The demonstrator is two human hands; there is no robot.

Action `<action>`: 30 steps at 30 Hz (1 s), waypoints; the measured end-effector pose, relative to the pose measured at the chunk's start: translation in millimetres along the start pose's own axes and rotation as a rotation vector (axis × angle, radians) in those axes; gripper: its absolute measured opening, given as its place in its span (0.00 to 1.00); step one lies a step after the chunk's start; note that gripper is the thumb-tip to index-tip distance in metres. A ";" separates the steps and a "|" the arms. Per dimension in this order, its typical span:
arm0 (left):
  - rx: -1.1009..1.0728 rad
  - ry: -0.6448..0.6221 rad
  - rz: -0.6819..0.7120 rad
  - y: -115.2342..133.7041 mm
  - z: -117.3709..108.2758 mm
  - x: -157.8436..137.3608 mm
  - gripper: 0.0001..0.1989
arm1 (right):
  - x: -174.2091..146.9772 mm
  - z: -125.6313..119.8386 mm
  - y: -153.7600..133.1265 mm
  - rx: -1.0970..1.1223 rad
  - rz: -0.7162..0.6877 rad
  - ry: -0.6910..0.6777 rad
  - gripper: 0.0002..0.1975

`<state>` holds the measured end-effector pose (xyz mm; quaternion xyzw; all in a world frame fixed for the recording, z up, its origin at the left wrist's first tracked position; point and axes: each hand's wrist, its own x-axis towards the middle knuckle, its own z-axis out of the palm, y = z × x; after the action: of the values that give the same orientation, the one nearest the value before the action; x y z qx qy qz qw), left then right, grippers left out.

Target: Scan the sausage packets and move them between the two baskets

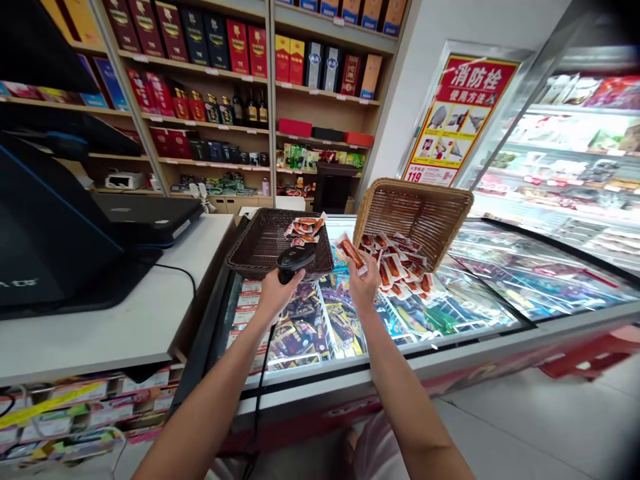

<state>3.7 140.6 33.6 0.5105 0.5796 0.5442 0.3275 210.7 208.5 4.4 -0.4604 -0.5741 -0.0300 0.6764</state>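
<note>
My left hand (278, 294) is wrapped round the grip of a black barcode scanner (296, 257), whose cord hangs down past the freezer edge. Between the fingers of my right hand (364, 283) is a clear-wrapped sausage (351, 252), reddish brown, held above the freezer glass. A dark brown woven basket (255, 243) lies beyond the scanner, with a few wrapped sausages (306, 229) at its right side. To the right, a tan wicker basket (415, 207) is tipped on its side, and many similar packets (400, 267) spill from it onto the glass.
The glass-topped freezer (345, 333) holds colourful ice-cream packs. On the left, a white counter (125, 320) carries a dark checkout terminal (55, 227) and a black cash drawer (150, 210). Shelves of boxes (215, 40) stand behind. A red stool (585, 357) is at right.
</note>
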 end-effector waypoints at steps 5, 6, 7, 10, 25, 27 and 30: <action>0.067 -0.112 0.032 4.0 -1.1 -0.2 0.23 | 4.4 -1.4 5.6 0.002 -0.012 -0.080 0.19; 0.080 -0.128 0.041 5.4 -1.2 -0.7 0.23 | 4.5 -1.3 5.8 0.004 -0.020 -0.086 0.18; 0.092 -0.138 0.049 6.8 -1.4 -1.5 0.23 | 4.6 -1.3 5.8 0.006 -0.029 -0.088 0.18; 0.119 -0.158 0.056 10.5 -1.7 -3.3 0.22 | 4.9 -1.4 6.0 0.000 -0.044 -0.101 0.16; 0.154 -0.186 0.039 19.5 0.2 -4.5 0.25 | 12.1 -9.3 9.9 -0.032 -0.040 -0.205 0.12; 0.146 -0.193 0.020 22.0 0.4 -5.3 0.25 | 12.6 -9.3 10.5 -0.028 -0.042 -0.209 0.12; 0.145 -0.209 0.000 24.2 0.5 -6.2 0.25 | 13.0 -9.4 11.9 -0.013 -0.057 -0.198 0.12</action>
<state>11.5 132.1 55.7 0.5867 0.5800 0.4449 0.3484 229.0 215.6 8.7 -0.4490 -0.6507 -0.0075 0.6123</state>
